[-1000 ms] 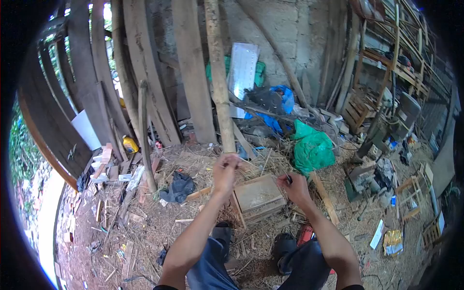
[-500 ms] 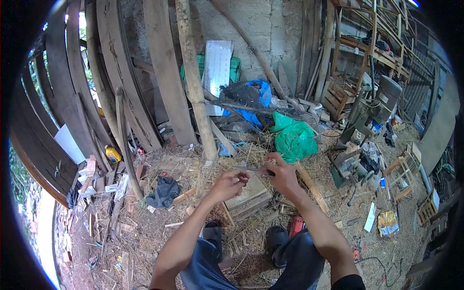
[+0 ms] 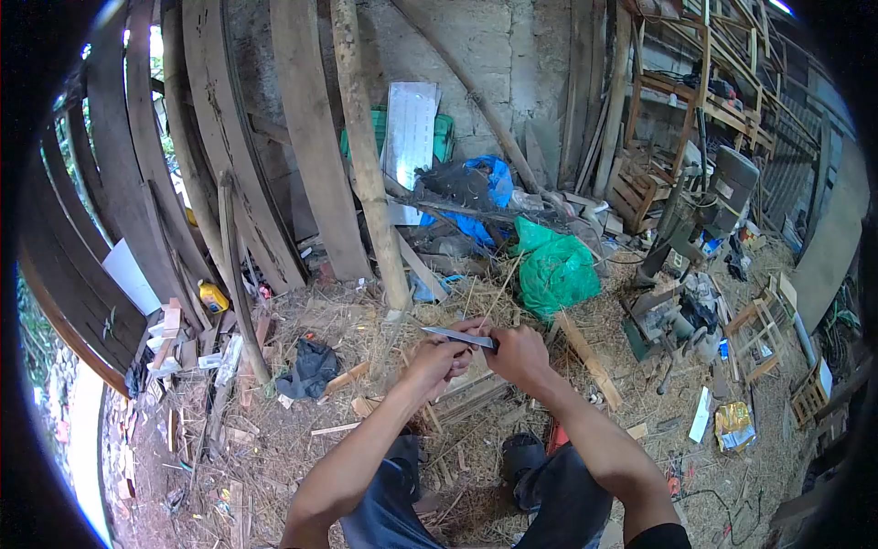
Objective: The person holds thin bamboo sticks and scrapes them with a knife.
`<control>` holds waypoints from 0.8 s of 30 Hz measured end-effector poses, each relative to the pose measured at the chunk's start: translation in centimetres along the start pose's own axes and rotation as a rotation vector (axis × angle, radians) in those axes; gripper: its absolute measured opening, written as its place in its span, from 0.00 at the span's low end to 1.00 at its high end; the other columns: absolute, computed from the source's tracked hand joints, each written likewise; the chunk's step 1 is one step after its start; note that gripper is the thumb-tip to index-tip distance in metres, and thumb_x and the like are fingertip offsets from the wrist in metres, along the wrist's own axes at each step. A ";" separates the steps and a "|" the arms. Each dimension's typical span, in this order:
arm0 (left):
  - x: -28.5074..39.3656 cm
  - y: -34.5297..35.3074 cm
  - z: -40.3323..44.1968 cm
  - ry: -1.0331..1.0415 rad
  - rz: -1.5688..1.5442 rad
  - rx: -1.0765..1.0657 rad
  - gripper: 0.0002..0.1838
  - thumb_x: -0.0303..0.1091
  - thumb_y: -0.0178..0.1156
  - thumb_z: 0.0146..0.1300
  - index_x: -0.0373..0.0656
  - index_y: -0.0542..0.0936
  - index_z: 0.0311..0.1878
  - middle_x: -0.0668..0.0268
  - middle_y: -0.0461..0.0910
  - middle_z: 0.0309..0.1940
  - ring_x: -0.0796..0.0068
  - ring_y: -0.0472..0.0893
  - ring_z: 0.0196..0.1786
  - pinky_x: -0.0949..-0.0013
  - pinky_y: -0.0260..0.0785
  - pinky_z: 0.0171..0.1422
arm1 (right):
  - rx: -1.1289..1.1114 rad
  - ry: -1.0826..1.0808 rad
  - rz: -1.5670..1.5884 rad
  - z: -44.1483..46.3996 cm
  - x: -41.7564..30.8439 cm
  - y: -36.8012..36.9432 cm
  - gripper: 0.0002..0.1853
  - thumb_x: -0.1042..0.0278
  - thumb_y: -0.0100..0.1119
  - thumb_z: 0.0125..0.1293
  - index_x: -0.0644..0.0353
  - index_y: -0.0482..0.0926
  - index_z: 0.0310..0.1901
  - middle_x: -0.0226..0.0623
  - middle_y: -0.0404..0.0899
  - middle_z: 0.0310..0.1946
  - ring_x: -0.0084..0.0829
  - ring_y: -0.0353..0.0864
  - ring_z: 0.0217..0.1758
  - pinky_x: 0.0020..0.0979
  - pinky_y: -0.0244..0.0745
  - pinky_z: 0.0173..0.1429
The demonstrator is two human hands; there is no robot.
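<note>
My right hand (image 3: pixel 519 355) is closed around the dark handle of a knife (image 3: pixel 457 336). The blade points left, across the fingers of my left hand (image 3: pixel 437 359). That left hand is curled shut, and a thin light stick (image 3: pixel 502 291) slants up and away from its fingertips. Where stick and blade meet is partly hidden by my fingers, so contact cannot be made out. Below both hands a wooden block (image 3: pixel 474 403) lies on the ground between my feet.
Straw and wood scraps cover the floor. Ahead lie a green plastic bag (image 3: pixel 558 274) and a leaning wooden pole (image 3: pixel 370 165). A black plastic bag (image 3: pixel 311 368) is at left, a yellow bottle (image 3: pixel 212 296) beyond it. Machinery (image 3: pixel 677 238) stands at right.
Both hands have come lower and closer together. The knife blade has swung into clear view over my left fingers, and the thin stick now shows slanting up beyond them.
</note>
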State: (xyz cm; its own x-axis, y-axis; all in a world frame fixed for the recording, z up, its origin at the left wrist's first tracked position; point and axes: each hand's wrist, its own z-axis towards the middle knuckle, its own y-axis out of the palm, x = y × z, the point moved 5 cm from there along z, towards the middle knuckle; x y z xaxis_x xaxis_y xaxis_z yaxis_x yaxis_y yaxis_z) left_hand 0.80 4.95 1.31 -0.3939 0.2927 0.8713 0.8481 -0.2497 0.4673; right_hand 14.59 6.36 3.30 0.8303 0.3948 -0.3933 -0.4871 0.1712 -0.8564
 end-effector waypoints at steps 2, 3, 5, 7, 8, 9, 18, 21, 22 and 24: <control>0.1 1.0 -0.6 -0.064 -0.066 -0.032 0.17 0.25 0.50 0.67 0.40 0.73 0.58 0.71 0.69 0.31 0.89 0.59 0.20 0.83 0.48 0.20 | 0.023 0.007 -0.031 0.2 0.5 -0.2 0.08 0.62 0.56 0.55 0.55 0.82 0.29 0.50 0.79 0.22 0.50 0.81 0.27 0.45 0.76 0.34; 0.3 1.3 -0.9 -0.065 -0.065 -0.033 0.17 0.25 0.50 0.67 0.40 0.73 0.58 0.71 0.69 0.31 0.89 0.59 0.20 0.83 0.48 0.20 | 0.044 0.009 -0.064 0.2 0.8 -0.4 0.08 0.62 0.56 0.55 0.56 0.82 0.29 0.50 0.79 0.22 0.50 0.81 0.27 0.46 0.76 0.35; 0.4 1.8 -1.2 -0.091 -0.077 -0.052 0.20 0.24 0.49 0.66 0.39 0.68 0.62 0.72 0.68 0.32 0.90 0.58 0.20 0.84 0.47 0.19 | 0.063 0.007 -0.071 0.1 1.4 -0.6 0.09 0.62 0.55 0.56 0.56 0.82 0.28 0.49 0.79 0.22 0.50 0.81 0.27 0.46 0.76 0.35; 0.0 1.5 -0.9 -0.051 -0.043 -0.047 0.20 0.25 0.49 0.66 0.39 0.68 0.62 0.72 0.68 0.31 0.90 0.58 0.20 0.84 0.46 0.19 | 0.083 0.000 -0.076 0.3 1.6 -0.6 0.10 0.62 0.55 0.56 0.57 0.82 0.28 0.49 0.79 0.22 0.49 0.81 0.27 0.46 0.76 0.35; -0.2 1.4 -0.6 -0.017 -0.010 -0.043 0.19 0.25 0.49 0.67 0.39 0.69 0.62 0.73 0.68 0.31 0.90 0.58 0.20 0.84 0.46 0.19 | 0.078 0.037 -0.078 0.4 1.9 -0.4 0.10 0.61 0.55 0.57 0.57 0.82 0.28 0.49 0.79 0.22 0.49 0.81 0.27 0.45 0.76 0.34; -0.5 1.2 -0.4 -0.020 -0.013 -0.044 0.19 0.25 0.49 0.67 0.39 0.69 0.62 0.73 0.68 0.31 0.90 0.58 0.20 0.84 0.46 0.19 | 0.070 0.077 -0.080 0.2 2.3 -0.2 0.11 0.61 0.54 0.57 0.57 0.82 0.27 0.49 0.79 0.22 0.49 0.81 0.27 0.45 0.76 0.34; -0.8 1.3 0.1 -0.022 -0.130 -0.064 0.13 0.30 0.51 0.68 0.42 0.74 0.55 0.74 0.68 0.30 0.90 0.58 0.20 0.84 0.46 0.19 | 0.148 0.334 -0.144 1.0 5.1 -1.9 0.10 0.62 0.54 0.57 0.56 0.84 0.30 0.48 0.80 0.22 0.49 0.81 0.26 0.45 0.76 0.33; -0.7 1.8 -0.5 -0.046 -0.047 -0.071 0.12 0.31 0.51 0.68 0.42 0.74 0.53 0.74 0.67 0.29 0.91 0.57 0.19 0.84 0.46 0.18 | 0.177 0.264 -0.191 0.6 6.1 -2.2 0.10 0.62 0.55 0.56 0.56 0.84 0.30 0.49 0.80 0.23 0.50 0.81 0.27 0.45 0.77 0.34; -0.8 1.9 -0.5 -0.052 -0.065 -0.066 0.12 0.31 0.51 0.68 0.42 0.74 0.53 0.74 0.67 0.29 0.91 0.58 0.19 0.84 0.46 0.18 | 0.177 0.259 -0.196 0.5 5.8 -1.9 0.10 0.62 0.55 0.56 0.56 0.84 0.30 0.49 0.80 0.23 0.50 0.81 0.27 0.45 0.77 0.34; -1.1 1.9 -0.4 -0.056 -0.090 -0.066 0.12 0.31 0.51 0.68 0.42 0.74 0.53 0.75 0.67 0.29 0.91 0.58 0.19 0.84 0.45 0.18 | 0.112 0.180 -0.097 0.2 4.5 -0.5 0.09 0.63 0.56 0.55 0.55 0.84 0.30 0.48 0.80 0.23 0.50 0.81 0.28 0.45 0.77 0.35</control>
State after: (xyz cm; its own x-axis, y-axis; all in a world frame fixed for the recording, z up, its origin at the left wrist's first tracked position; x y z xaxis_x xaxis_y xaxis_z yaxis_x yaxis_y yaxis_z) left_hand 2.66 3.77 1.31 -0.4451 0.3675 0.8166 0.7845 -0.2796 0.5535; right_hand 18.53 8.18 2.04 0.9047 0.2062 -0.3727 -0.4212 0.3032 -0.8548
